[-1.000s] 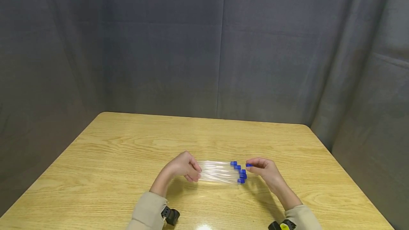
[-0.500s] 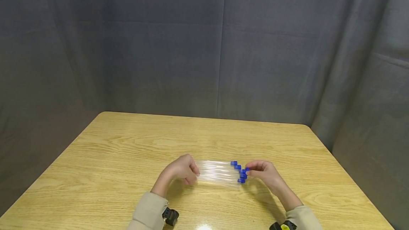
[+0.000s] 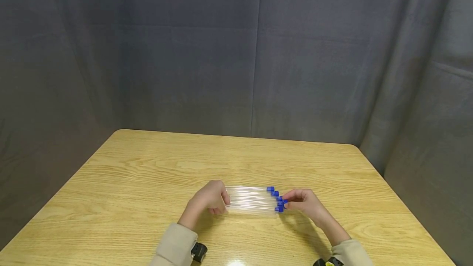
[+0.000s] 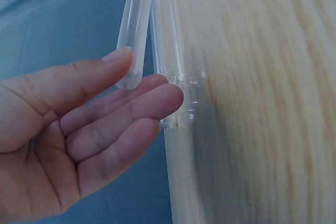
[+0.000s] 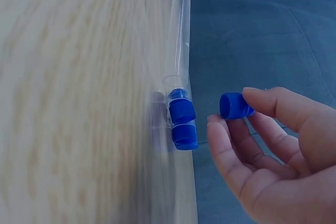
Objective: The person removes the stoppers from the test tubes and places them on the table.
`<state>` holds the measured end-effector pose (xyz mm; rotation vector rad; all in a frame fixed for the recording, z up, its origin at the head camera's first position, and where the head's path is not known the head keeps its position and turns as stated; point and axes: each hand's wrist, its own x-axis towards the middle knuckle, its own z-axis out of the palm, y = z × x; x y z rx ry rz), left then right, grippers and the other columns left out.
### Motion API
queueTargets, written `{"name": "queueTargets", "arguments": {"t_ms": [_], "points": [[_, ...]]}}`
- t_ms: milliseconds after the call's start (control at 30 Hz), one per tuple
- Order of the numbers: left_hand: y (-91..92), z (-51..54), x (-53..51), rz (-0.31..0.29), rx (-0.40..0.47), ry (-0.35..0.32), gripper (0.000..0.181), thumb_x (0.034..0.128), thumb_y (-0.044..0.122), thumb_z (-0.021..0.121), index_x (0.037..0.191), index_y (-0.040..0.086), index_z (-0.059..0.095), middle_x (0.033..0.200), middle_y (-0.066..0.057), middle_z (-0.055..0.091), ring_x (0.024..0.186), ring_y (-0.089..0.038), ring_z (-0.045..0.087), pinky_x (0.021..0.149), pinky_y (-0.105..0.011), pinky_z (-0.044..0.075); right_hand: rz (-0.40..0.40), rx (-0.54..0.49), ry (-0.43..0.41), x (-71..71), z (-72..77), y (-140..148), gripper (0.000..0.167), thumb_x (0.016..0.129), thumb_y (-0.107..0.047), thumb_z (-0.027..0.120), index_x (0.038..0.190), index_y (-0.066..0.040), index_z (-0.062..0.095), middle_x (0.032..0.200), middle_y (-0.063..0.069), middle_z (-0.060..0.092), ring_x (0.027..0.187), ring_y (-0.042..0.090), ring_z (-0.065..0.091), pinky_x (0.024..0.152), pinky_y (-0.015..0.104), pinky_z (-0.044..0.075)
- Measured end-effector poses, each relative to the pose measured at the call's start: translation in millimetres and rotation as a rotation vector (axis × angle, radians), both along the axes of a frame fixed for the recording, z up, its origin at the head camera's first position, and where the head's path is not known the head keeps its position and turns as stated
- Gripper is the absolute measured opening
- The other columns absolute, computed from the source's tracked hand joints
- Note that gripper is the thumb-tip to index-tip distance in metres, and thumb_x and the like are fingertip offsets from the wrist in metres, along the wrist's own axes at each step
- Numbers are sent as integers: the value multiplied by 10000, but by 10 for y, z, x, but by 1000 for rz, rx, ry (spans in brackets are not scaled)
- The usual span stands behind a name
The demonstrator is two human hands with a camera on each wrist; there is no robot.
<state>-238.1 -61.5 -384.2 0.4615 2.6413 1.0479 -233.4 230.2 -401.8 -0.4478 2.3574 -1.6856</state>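
At the frame's lower centre I see the left hand (image 3: 210, 196) pinching a tube (image 4: 134, 30), the right hand (image 3: 306, 204) pinching a cap (image 5: 235, 106), near capped tubes (image 3: 249, 192) on the worktop (image 3: 148, 167).

From here I see a wood-grained worktop (image 3: 148, 163) with rounded far corners. Clear tubes (image 3: 251, 197) lie on it side by side, well short of its far edge, blue caps (image 3: 271, 189) toward its right edge.

Left fingers (image 4: 139, 104) and right fingers (image 5: 227, 156) pinch — facing each other.
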Motion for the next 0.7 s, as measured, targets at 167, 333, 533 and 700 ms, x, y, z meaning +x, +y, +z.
{"name": "queueTargets", "arguments": {"t_ms": [167,333,533,700], "points": [[25,1,5,5,-53,29,155,643,-121,714,648,4,623,552,-35,556,431,-168,567,407,-264,476,2,21,1,-5,-30,17,250,799,11,625,971,179,557,903,152,607,757,137,562,687,296,499],[43,-17,10,10,-77,42,186,639,-124,717,605,20,603,529,-27,548,421,-181,577,405,-270,478,27,52,11,3,-46,16,235,779,16,637,933,176,559,815,71,591,711,127,539,614,242,481],[55,-30,24,17,-81,41,198,633,-134,716,598,11,586,512,-45,544,404,-177,567,398,-259,477,62,83,16,19,-47,17,209,759,48,636,902,177,556,764,52,570,657,115,512,564,221,452],[69,-28,33,17,-112,54,233,622,-130,725,555,31,571,449,-30,528,390,-175,562,387,-255,470,69,99,0,16,-56,29,181,743,69,638,876,166,563,766,61,579,658,117,516,565,220,456]]}}
